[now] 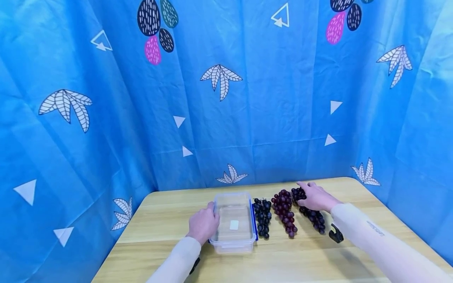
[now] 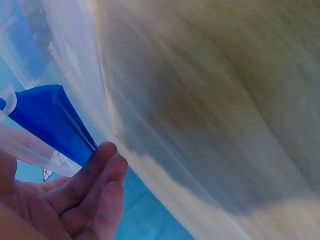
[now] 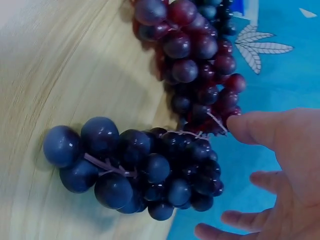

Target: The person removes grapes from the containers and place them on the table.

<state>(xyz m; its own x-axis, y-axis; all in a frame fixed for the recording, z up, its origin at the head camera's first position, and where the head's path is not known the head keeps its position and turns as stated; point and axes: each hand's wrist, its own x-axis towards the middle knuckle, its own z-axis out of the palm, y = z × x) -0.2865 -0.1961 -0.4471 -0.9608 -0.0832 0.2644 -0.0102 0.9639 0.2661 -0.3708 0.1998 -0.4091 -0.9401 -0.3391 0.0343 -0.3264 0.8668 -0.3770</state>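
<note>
A clear plastic food container [image 1: 233, 248] with blue side latches stands on the table. My left hand [image 1: 204, 223] grips its left side, fingers at the blue latch [image 2: 55, 117] in the left wrist view. Spread loosely over the rightmost bunch of dark grapes [image 1: 315, 220] is my right hand [image 1: 315, 197], its fingers straight. In the right wrist view those dark grapes [image 3: 155, 170] lie just beyond the fingertips, with the thumb close to the red grapes [image 3: 200, 60]. Nothing is held in the right hand.
Between container and right hand lie another dark bunch of grapes [image 1: 262, 218] and the red bunch [image 1: 284, 212]. The wooden table [image 1: 170, 220] ends at a blue patterned curtain [image 1: 276, 98] behind and at both sides.
</note>
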